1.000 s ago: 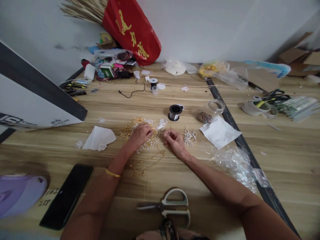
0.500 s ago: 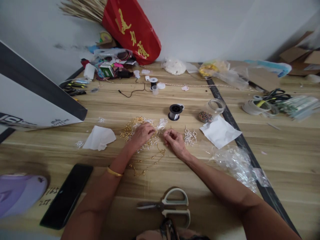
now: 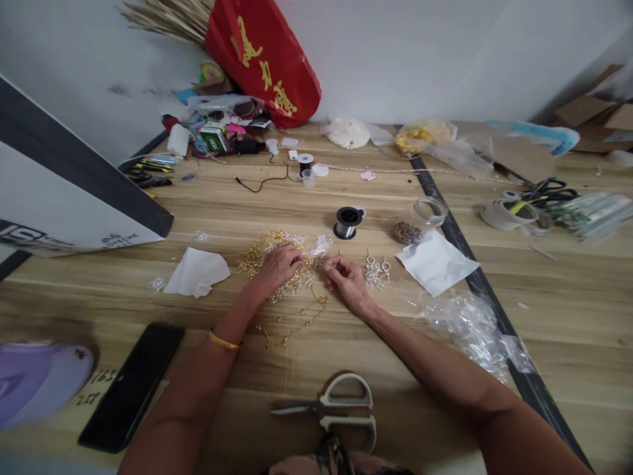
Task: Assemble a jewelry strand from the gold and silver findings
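Over a loose heap of gold and silver beaded strands (image 3: 251, 261) lies my left hand (image 3: 281, 267), its fingers drawn together toward the heap's right side. Whatever they pinch is too small to make out. A short gap to the right, my right hand (image 3: 347, 280) is closed in a pinch, thumb against forefinger, on something I cannot make out. A bundle of silver strands (image 3: 321, 246) lies beyond the gap between the hands. A thin gold beaded chain (image 3: 291, 333) trails nearer to me. Several silver ringed pieces (image 3: 377, 270) rest just right of my right hand.
Cream-handled scissors (image 3: 346, 402) lie close to my body. A black wire spool (image 3: 347, 223) stands behind my hands. Right of it are a clear jar of beads (image 3: 410, 227), white paper (image 3: 438, 260) and crumpled clear plastic (image 3: 465, 326). A black phone (image 3: 132, 386) lies at left.
My left fingertips have shifted slightly left, away from my right hand. My right hand keeps its pinch in nearly the same place.
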`<state>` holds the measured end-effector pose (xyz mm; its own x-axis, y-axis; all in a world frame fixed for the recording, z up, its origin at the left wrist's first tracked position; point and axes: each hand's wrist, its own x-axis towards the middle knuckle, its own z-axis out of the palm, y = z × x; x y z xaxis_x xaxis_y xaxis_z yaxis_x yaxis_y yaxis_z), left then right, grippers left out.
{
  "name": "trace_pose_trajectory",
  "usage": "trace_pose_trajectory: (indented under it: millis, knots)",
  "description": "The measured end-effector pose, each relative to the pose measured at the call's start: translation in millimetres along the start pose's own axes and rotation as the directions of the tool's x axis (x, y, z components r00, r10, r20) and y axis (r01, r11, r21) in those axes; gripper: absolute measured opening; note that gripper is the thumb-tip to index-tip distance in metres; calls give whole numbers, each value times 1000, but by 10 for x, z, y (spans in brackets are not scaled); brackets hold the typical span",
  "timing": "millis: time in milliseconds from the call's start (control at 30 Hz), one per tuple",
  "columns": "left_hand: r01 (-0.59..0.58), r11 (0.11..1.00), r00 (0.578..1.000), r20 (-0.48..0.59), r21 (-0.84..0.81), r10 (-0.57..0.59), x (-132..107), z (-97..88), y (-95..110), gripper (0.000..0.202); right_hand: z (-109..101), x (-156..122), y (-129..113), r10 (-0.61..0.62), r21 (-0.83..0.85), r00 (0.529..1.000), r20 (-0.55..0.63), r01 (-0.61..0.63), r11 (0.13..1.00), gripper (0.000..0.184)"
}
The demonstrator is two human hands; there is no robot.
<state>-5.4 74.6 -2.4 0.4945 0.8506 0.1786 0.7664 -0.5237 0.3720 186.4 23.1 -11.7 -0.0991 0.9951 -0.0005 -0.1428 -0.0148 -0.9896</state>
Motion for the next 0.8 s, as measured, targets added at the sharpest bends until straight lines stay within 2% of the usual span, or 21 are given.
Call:
trace_pose_trajectory:
  millis: [367,600,800]
  knots:
    - [72,993,985,-148,-91,-85,-6,-59,-228,13,3,-25,44,-29,-138,996,80,40,990,26]
    - [69,996,992,-100,-58,-75,-33,-137,-238,13,-8,-31,62,-34,-152,996,85,47,987,25]
    - [72,996,997,12,-44,-72,-54,-163,-202,10,-3,-35,71,-19,-147,996,86,31,989,24]
